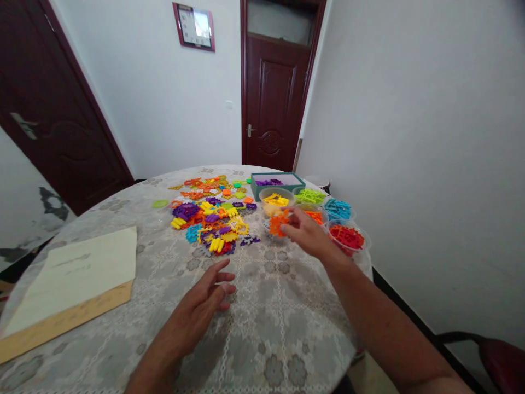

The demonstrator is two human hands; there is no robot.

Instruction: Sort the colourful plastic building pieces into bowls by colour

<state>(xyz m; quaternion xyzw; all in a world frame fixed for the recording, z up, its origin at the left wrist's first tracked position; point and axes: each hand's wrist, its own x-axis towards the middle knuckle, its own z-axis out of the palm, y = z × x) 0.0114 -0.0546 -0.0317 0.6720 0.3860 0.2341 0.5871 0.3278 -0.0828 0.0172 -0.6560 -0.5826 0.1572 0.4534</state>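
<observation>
My right hand reaches forward over the table and pinches a cluster of orange plastic pieces, just in front of the clear bowl of orange pieces. My left hand rests low over the lace tablecloth, fingers loosely spread, holding nothing. A heap of mixed coloured plastic pieces lies ahead of the left hand, to the left of the bowls.
Clear bowls hold sorted pieces: yellow, green, blue, red. A teal box with purple pieces stands behind them. A sheet of paper on cardboard lies at the left. Dark doors stand beyond.
</observation>
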